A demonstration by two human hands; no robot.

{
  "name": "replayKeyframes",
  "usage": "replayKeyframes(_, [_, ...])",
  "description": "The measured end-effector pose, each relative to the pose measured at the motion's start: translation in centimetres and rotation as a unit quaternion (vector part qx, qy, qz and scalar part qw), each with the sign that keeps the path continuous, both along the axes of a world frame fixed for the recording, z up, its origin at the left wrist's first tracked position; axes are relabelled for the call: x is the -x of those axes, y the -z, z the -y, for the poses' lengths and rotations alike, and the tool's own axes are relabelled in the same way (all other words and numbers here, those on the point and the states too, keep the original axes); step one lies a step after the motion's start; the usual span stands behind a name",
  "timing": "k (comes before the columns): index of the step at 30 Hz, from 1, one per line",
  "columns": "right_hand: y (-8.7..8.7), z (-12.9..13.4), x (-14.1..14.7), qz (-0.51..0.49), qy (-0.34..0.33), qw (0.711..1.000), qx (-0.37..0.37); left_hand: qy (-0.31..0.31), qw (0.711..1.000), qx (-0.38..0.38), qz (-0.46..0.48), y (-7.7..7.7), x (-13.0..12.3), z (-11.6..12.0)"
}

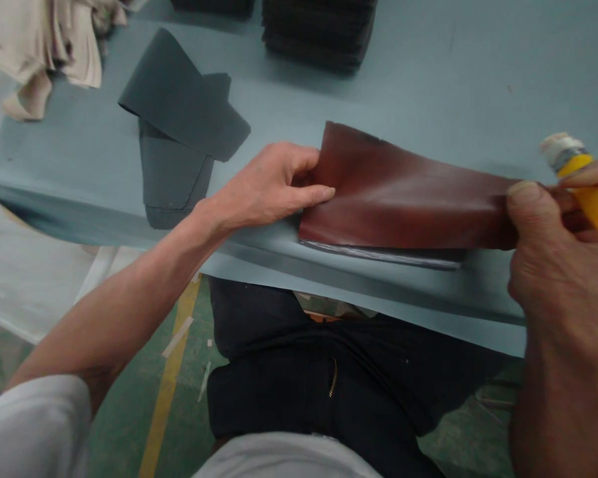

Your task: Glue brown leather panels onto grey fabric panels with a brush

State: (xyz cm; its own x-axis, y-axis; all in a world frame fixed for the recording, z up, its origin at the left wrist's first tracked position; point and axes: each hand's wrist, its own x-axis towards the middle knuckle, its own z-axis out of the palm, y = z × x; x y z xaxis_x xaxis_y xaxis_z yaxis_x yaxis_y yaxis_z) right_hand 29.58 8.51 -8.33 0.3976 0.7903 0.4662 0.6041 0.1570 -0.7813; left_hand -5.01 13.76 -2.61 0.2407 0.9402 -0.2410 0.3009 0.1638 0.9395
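Note:
A glossy reddish-brown leather piece (403, 192) stretches between my two hands above the table's front edge. My left hand (279, 182) pinches its left end between thumb and fingers. At the other end my right hand (553, 226) grips the leather under its thumb. The same right hand also holds a yellow tool with a whitish tip (585, 166), cut off by the frame; its kind is unclear. Beneath the leather shows the edge of a thin dark stack (379, 255).
Grey-green flat pieces (179, 106) lie overlapped on the blue-grey table (453, 79), left of my left hand. Tall stacks of dark pieces (319, 33) stand at the back. Beige strips (44, 40) hang in a heap at the far left corner.

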Motion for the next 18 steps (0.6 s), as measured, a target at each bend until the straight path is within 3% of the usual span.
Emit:
replayKeyframes(3, [0.30,-0.01,-0.38,0.008,-0.002,1.000,-0.024,0.068,0.998,-0.011,-0.008,0.33,0.11,-0.28])
replayKeyframes(9, [-0.36,0.20,-0.18,-0.002,0.003,1.000,0.008,0.121,0.992,-0.041,-0.024,0.67,-0.03,-0.36])
replayKeyframes(16, [0.03,0.46,-0.64,0.008,0.022,1.000,0.012,0.043,0.999,-0.015,-0.009,0.89,0.16,-0.44])
replayKeyframes(18, [0.10,0.45,-0.75,-0.004,0.016,1.000,0.010,0.050,0.998,-0.023,-0.013,0.90,0.21,-0.41])
